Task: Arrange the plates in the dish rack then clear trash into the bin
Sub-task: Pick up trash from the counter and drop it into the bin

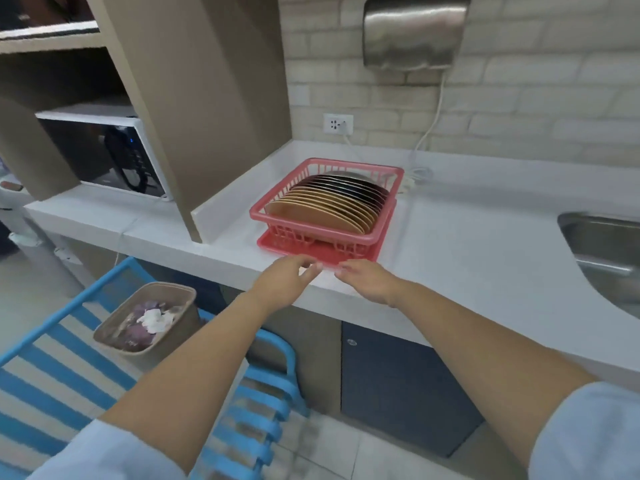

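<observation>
Each grip loose and empty, left hand (pixel 285 284) and right hand (pixel 369 282) near the pink dish rack (pixel 382 225) packed with upright tan and dark plates (pixel 329 209).

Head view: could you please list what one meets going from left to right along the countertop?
Microwave → pink dish rack holding the plates → steel sink at the right edge.
</observation>
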Tool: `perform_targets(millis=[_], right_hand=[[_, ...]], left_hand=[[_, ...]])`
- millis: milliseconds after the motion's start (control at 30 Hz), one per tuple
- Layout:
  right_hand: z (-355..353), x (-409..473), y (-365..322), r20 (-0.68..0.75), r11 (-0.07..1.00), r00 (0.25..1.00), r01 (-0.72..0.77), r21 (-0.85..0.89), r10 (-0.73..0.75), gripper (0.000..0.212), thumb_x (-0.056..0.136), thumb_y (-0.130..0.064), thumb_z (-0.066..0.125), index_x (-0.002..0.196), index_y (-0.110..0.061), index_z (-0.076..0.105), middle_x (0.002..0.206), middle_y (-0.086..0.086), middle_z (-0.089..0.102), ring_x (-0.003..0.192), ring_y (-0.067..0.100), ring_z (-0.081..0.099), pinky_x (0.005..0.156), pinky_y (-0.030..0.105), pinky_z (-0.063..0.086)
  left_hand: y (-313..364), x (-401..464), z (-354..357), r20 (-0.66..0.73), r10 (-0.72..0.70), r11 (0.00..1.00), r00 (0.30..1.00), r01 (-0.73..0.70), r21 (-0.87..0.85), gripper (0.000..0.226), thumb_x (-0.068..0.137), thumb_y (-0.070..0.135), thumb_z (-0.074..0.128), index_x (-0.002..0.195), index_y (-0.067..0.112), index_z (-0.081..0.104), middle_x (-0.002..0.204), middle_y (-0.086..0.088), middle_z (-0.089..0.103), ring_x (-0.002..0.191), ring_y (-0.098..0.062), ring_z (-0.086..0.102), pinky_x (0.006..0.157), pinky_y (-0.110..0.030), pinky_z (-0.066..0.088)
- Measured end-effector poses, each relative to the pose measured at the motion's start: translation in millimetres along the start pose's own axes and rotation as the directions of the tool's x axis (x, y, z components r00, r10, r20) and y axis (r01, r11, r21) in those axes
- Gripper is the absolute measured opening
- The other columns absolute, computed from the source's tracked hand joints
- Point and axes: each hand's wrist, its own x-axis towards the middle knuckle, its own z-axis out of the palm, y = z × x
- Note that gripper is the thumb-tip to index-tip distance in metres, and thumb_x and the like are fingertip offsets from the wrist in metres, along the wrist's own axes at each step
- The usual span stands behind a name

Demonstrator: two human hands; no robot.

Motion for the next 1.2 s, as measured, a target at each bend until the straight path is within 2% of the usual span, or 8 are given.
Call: perform_targets(millis=[133, 300, 433, 567, 767, 933, 1067, 1200], right_hand=[[-43, -41, 41, -0.103, 0.998, 0.994, -0.05, -0.03, 0.046, 0.054, 0.097, -0.056, 0.039, 0.143, -0.029, 0.044, 0.153, -0.004, 0.037, 0.141, 0.024, 0.032, 0.114, 0.043, 0.029], [-104, -65, 85, -0.196, 0.99, 0.971, -0.14, -0.018, 0.134, 0.057, 0.096, -0.057, 0.04, 0.146, -0.03, 0.038, 0.157, -0.004, 0.027, 0.144, 0.023, 0.025, 0.107, 0.043, 0.038], [-138, -66, 109, -0.261, 0.987, 0.952, -0.155, 0.03, 0.158, 0.055, 0.096, -0.054, 0.043, 0.145, -0.03, 0.041, 0.155, -0.001, 0.03, 0.138, 0.023, 0.035, 0.098, 0.041, 0.045], [-174, -42, 142, -0.315, 0.987, 0.935, -0.158, 0.039, 0.163, 0.052, 0.096, -0.051, 0.044, 0.143, -0.029, 0.044, 0.153, 0.0, 0.034, 0.138, 0.022, 0.034, 0.099, 0.043, 0.046], [-221, 12, 179, -0.361, 0.985, 0.918, -0.139, 0.103, 0.167, 0.044, 0.097, -0.045, 0.048, 0.137, -0.028, 0.05, 0.143, -0.002, 0.046, 0.13, 0.018, 0.042, 0.093, 0.034, 0.046], [-246, 54, 200, -0.353, 0.986, 0.922, -0.122, 0.116, 0.156, 0.04, 0.097, -0.04, 0.049, 0.136, -0.027, 0.051, 0.141, -0.003, 0.047, 0.125, 0.016, 0.045, 0.087, 0.028, 0.042], [-261, 93, 214, -0.372, 0.992, 0.921, -0.081, 0.102, 0.113, 0.036, 0.097, -0.034, 0.05, 0.133, -0.026, 0.054, 0.136, -0.002, 0.051, 0.123, 0.017, 0.047, 0.088, 0.028, 0.042], [-266, 127, 227, -0.347, 0.995, 0.935, -0.042, 0.093, 0.072, 0.034, 0.097, -0.029, 0.052, 0.13, -0.025, 0.057, 0.131, -0.002, 0.054, 0.117, 0.017, 0.052, 0.088, 0.029, 0.046]], left_hand=[[63, 12, 32, 0.058, 0.092, 0.996, 0.994, -0.092, 0.001, 0.054, 0.095, 0.062, 0.041, 0.134, 0.027, 0.057, 0.134, 0.008, 0.058, 0.122, -0.013, 0.053, 0.101, -0.037, 0.044], [140, 37, 55, 0.011, 0.196, 0.98, 0.981, -0.195, -0.029, 0.05, 0.099, 0.055, 0.041, 0.137, 0.025, 0.053, 0.136, 0.008, 0.058, 0.121, -0.013, 0.055, 0.099, -0.036, 0.046], [179, 70, 66, -0.012, 0.222, 0.974, 0.975, -0.222, -0.052, 0.046, 0.099, 0.053, 0.042, 0.135, 0.027, 0.054, 0.129, 0.011, 0.061, 0.114, -0.011, 0.059, 0.093, -0.033, 0.049], [206, 123, 78, -0.041, 0.207, 0.973, 0.977, -0.21, -0.099, 0.038, 0.098, 0.048, 0.046, 0.128, 0.028, 0.058, 0.122, 0.01, 0.063, 0.106, -0.009, 0.061, 0.091, -0.034, 0.052], [217, 206, 106, -0.116, 0.078, 0.987, 0.99, -0.093, -0.131, 0.031, 0.099, 0.036, 0.046, 0.124, 0.025, 0.059, 0.119, 0.007, 0.064, 0.101, -0.014, 0.062, 0.088, -0.033, 0.051], [217, 270, 98, -0.184, 0.078, 0.993, 0.98, -0.093, -0.078, 0.026, 0.097, 0.032, 0.048, 0.119, 0.031, 0.062, 0.112, 0.012, 0.065, 0.098, -0.012, 0.062, 0.079, -0.027, 0.043], [200, 327, 83, -0.193, 0.033, 0.994, 0.981, -0.052, -0.097, 0.022, 0.095, 0.032, 0.05, 0.113, 0.034, 0.063, 0.098, 0.012, 0.063, 0.095, -0.017, 0.063, 0.084, -0.033, 0.051], [180, 363, 81, -0.152, -0.017, 0.992, 0.988, -0.002, -0.125, 0.018, 0.095, 0.03, 0.051, 0.109, 0.032, 0.063, 0.094, 0.01, 0.066, 0.082, -0.014, 0.064, 0.074, -0.029, 0.05]])
